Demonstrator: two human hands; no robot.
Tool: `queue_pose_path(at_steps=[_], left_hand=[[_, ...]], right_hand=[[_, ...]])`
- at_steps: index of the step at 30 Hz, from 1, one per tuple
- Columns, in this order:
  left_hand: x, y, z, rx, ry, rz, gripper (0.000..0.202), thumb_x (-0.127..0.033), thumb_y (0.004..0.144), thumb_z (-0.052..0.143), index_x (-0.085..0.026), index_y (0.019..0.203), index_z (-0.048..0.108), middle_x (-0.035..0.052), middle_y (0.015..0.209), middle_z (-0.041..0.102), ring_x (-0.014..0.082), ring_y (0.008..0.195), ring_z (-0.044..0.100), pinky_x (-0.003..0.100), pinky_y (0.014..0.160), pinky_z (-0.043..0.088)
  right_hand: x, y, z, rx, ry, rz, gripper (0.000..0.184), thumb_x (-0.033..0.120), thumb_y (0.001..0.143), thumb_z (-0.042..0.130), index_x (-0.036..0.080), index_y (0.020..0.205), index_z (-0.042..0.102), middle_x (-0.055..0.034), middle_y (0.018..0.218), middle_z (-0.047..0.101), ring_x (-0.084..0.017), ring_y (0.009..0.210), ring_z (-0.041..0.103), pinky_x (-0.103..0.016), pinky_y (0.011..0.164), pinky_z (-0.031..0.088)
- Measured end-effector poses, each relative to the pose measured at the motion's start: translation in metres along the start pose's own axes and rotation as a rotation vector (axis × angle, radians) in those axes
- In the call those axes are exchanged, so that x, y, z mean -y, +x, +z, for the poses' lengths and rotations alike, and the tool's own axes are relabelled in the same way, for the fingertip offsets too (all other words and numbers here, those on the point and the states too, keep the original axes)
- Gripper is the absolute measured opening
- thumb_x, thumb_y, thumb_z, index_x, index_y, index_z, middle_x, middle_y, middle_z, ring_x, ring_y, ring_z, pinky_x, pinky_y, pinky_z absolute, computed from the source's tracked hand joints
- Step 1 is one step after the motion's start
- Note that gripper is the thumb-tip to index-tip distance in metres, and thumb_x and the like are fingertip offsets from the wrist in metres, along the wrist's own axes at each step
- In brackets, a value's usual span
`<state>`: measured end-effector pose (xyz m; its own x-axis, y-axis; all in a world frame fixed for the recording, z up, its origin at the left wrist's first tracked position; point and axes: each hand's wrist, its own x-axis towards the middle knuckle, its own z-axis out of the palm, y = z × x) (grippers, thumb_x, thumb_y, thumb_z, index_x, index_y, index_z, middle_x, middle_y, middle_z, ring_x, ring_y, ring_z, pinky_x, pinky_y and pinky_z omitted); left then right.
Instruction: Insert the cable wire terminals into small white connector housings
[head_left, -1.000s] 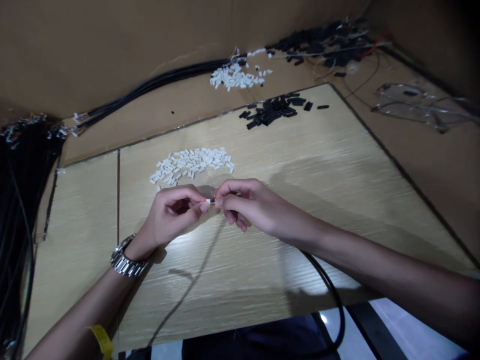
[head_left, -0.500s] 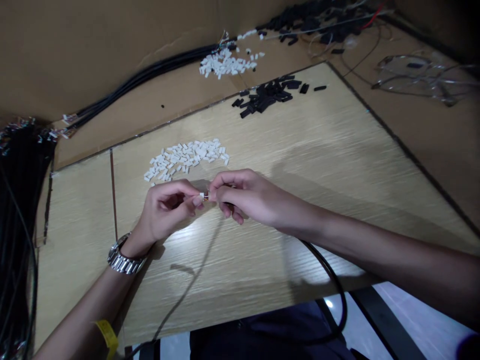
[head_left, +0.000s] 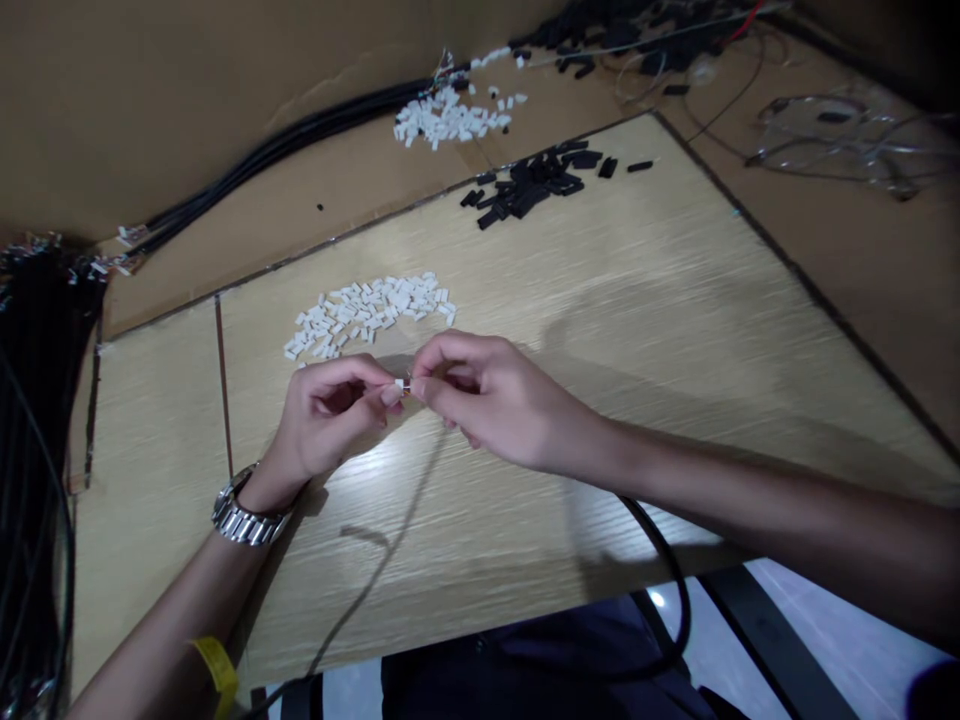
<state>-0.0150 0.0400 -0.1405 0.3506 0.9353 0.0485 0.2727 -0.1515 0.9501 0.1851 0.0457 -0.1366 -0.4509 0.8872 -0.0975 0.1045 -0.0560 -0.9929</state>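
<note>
My left hand (head_left: 330,420) pinches a small white connector (head_left: 400,384) between thumb and forefinger, just above the wooden board (head_left: 600,300). My right hand (head_left: 487,400) meets it from the right, fingers pinched on the end of a black cable (head_left: 660,570). That cable runs under my right wrist and loops down off the board's front edge. The two hands touch at the fingertips. A pile of white connectors (head_left: 367,308) lies on the board just behind my hands. I wear a metal watch (head_left: 244,515) on the left wrist.
A pile of black connectors (head_left: 532,185) lies at the board's far edge, a second white pile (head_left: 446,115) behind it. A bundle of black cables (head_left: 34,420) fills the left side. More cables (head_left: 285,155) run along the cardboard back wall. Clear plastic bags (head_left: 847,145) lie far right.
Both hands stay joined at the fingertips on the connector and cable end. The view has tilted slightly, so the piles sit a little higher and to the left.
</note>
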Motion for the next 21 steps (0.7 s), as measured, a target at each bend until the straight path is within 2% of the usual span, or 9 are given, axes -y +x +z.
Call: queue_pose_path(at_steps=[4, 8, 12, 16, 21], left_hand=[[-0.0005, 0.0004, 0.0007, -0.005, -0.008, -0.009, 0.011, -0.017, 0.085, 0.066, -0.017, 0.074, 0.069, -0.0006, 0.062, 0.066, 0.0085, 0.052, 0.056, 0.017, 0.046, 0.045], [0.0004, 0.0006, 0.0002, -0.008, -0.022, -0.021, 0.011, -0.017, 0.084, 0.066, -0.017, 0.074, 0.069, -0.0002, 0.062, 0.066, 0.0089, 0.052, 0.057, 0.018, 0.047, 0.046], [0.0, 0.0009, 0.0, -0.004, -0.036, -0.031, 0.011, -0.018, 0.085, 0.066, -0.017, 0.075, 0.069, -0.0005, 0.063, 0.066, 0.0083, 0.052, 0.057, 0.017, 0.048, 0.047], [-0.0013, 0.0014, 0.0006, 0.001, -0.016, -0.021, 0.012, -0.018, 0.086, 0.065, -0.016, 0.074, 0.068, -0.0008, 0.061, 0.065, 0.008, 0.052, 0.056, 0.016, 0.047, 0.045], [-0.0006, 0.0014, 0.0013, 0.013, 0.014, -0.01, 0.011, -0.017, 0.086, 0.065, -0.016, 0.075, 0.068, -0.0008, 0.063, 0.064, 0.0083, 0.054, 0.056, 0.016, 0.047, 0.046]], right_hand=[[-0.0008, -0.0014, 0.002, -0.059, -0.141, -0.148, 0.009, 0.018, 0.087, 0.057, 0.017, 0.077, 0.059, 0.0005, 0.083, 0.056, -0.009, 0.068, 0.052, -0.022, 0.058, 0.039], [0.0, -0.0022, 0.0018, -0.088, -0.242, -0.255, 0.011, 0.011, 0.085, 0.056, 0.018, 0.077, 0.057, 0.0005, 0.085, 0.055, -0.011, 0.075, 0.053, -0.023, 0.065, 0.041], [0.0005, -0.0023, 0.002, -0.1, -0.296, -0.308, 0.01, 0.01, 0.086, 0.054, 0.018, 0.079, 0.056, -0.0005, 0.087, 0.055, -0.012, 0.079, 0.054, -0.024, 0.068, 0.041], [0.0, -0.0011, 0.0025, -0.091, -0.259, -0.277, 0.01, 0.011, 0.085, 0.055, 0.017, 0.078, 0.057, -0.0003, 0.086, 0.054, -0.012, 0.075, 0.053, -0.024, 0.066, 0.041], [-0.0019, 0.0025, -0.0004, -0.011, 0.021, -0.07, 0.012, 0.019, 0.086, 0.057, 0.016, 0.074, 0.058, 0.0031, 0.069, 0.053, -0.008, 0.057, 0.049, -0.022, 0.052, 0.039]])
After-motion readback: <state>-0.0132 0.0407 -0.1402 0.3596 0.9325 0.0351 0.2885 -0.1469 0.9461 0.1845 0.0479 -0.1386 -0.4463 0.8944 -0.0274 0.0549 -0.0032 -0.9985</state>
